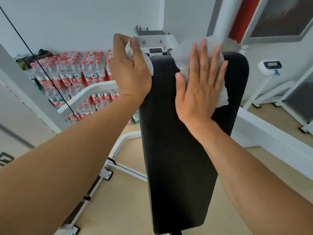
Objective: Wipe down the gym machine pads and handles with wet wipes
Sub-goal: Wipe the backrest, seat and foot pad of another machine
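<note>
Black back pad (183,150) stands upright at centre, mounted on white machine frame (157,41). R hand (199,85) lies flat on pad's upper section, fingers straight and spread, pressing a white wet wipe (221,97) against the vinyl; wipe edges show above fingertips and at lower right. L hand (130,70) at pad's upper-left edge, fingers curled, gripping a bunched second wipe (149,62). Shrink-wrapped water bottle packs (71,72) stacked along wall, behind-left.
</note>
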Demonstrator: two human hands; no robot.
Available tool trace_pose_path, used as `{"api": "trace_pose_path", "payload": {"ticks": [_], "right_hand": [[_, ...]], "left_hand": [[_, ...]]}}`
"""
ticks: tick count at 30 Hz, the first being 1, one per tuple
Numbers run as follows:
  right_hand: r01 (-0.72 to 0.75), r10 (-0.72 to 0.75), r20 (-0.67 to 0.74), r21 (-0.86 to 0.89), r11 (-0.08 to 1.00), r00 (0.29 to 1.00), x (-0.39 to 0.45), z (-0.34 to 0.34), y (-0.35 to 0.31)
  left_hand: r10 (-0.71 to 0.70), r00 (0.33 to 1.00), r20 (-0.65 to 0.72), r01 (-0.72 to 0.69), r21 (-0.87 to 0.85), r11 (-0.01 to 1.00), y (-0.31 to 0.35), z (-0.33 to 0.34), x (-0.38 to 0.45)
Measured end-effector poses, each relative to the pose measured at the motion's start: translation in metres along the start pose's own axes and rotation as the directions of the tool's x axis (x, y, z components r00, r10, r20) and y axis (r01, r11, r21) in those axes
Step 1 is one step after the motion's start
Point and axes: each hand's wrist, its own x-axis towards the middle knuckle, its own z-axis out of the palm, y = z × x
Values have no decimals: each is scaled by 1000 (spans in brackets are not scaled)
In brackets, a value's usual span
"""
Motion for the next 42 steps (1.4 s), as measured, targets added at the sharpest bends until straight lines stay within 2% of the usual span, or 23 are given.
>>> {"api": "trace_pose_path", "payload": {"ticks": [2,5,7,9,11,12,13,17,19,20,22,25,30,33,34,35,37,39,42], "right_hand": [[131,-130,42,-29,991,991,-6,2,-22],[323,-317,143,-22,946,938,-49,12,-32],[476,-461,228,-13,879,858,-97,23,-19],[617,-580,288,-52,785,762,-140,29,4],[713,-651,334,-106,693,682,-154,29,25],[735,-665,343,-130,666,663,-148,26,28],[729,-660,337,-140,671,672,-132,22,26],[556,-518,245,-121,822,820,-39,3,-23],[547,-511,234,-128,827,827,-15,-2,-50],[577,-537,246,-135,806,807,-13,-1,-58],[674,-618,302,-139,725,726,-26,4,-59],[831,-736,409,-118,543,539,-73,15,-40],[963,-762,610,-4,270,216,-144,28,-23],[990,-810,582,57,127,70,-121,26,-27],[994,-823,565,46,103,59,-103,23,-30],[992,-837,540,17,122,94,-80,18,-33],[967,-855,455,-71,244,249,-31,6,-39],[927,-835,407,-117,355,371,6,-3,-42],[830,-763,337,-134,541,551,19,-11,-47]], "left_hand": [[-40,999,16,41,-28,999,2,-1,1],[-183,981,63,185,-37,982,11,-8,3],[-340,938,69,345,-81,935,13,-19,-3],[-499,865,44,500,-137,855,4,-44,-22],[-566,824,-24,560,-126,819,-15,-75,-47],[-584,810,-47,577,-107,809,-24,-90,-61],[-605,794,-56,600,-81,796,-32,-103,-73],[-662,749,-26,662,-3,749,-42,-125,-110],[-677,735,-23,677,-14,736,-42,-127,-120],[-687,726,-28,687,-27,727,-43,-128,-125],[-719,693,-53,717,-51,695,-47,-131,-135],[-761,643,-90,757,-73,649,-51,-138,-150],[-780,616,-108,775,-93,625,-51,-158,-164],[-783,614,-101,778,-89,622,-47,-166,-162],[-785,612,-98,780,-89,620,-45,-167,-159],[-783,615,-93,778,-84,622,-43,-167,-156],[-766,638,-75,764,-65,642,-38,-162,-149],[-745,666,-39,743,-66,667,-31,-154,-144],[-696,717,31,697,-70,714,-16,-137,-133]]}}
